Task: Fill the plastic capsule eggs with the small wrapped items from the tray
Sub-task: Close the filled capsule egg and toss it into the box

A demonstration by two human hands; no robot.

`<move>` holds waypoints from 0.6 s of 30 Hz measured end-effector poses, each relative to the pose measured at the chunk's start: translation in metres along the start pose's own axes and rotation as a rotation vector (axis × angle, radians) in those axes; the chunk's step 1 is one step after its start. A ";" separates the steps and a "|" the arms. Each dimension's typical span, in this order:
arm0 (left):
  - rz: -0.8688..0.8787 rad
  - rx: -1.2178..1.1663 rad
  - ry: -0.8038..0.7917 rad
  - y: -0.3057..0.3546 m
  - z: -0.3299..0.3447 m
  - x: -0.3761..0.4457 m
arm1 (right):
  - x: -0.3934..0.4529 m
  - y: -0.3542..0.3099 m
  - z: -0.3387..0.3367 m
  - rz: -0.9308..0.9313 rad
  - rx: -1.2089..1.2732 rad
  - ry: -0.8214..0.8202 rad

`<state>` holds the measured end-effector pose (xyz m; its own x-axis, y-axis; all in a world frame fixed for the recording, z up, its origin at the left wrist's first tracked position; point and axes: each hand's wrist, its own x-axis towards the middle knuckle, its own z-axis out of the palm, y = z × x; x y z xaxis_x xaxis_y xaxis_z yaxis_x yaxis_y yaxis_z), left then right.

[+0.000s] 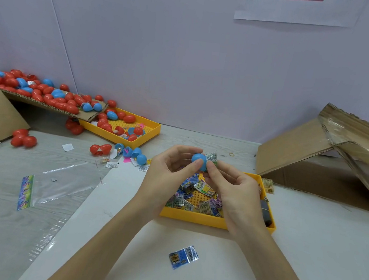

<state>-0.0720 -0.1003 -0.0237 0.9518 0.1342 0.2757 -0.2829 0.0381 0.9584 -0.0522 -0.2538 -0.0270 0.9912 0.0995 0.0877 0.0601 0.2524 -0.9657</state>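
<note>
While your forearms reached up from the lower frame, both hands met at centre.
Your left hand (170,171) gripped the blue capsule egg (199,161); your right hand (233,188) pinched a wrapped item (212,157) beside it, above the yellow tray (194,217).

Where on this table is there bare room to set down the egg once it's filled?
Bare patches: the white sheet right of the near yellow tray, and the strip between the forearms around the loose blue packet. Crowded: the eggs and scraps near the far tray.
</note>
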 end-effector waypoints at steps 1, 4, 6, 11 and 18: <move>0.002 0.001 0.005 0.000 0.000 0.000 | 0.000 0.000 0.000 -0.002 -0.003 0.004; 0.004 -0.004 0.023 0.001 0.001 0.000 | 0.000 0.000 0.001 -0.008 -0.014 0.024; 0.002 -0.005 0.029 0.000 0.001 0.000 | 0.000 0.000 0.002 -0.011 -0.013 0.029; 0.011 0.003 0.011 0.000 0.001 0.000 | -0.002 -0.001 0.001 -0.031 -0.058 0.020; 0.033 -0.024 -0.030 0.002 0.000 -0.001 | 0.000 0.000 0.001 0.010 -0.085 0.003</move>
<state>-0.0741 -0.1004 -0.0219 0.9448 0.1066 0.3098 -0.3170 0.0581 0.9467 -0.0525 -0.2533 -0.0265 0.9921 0.0988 0.0775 0.0601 0.1687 -0.9838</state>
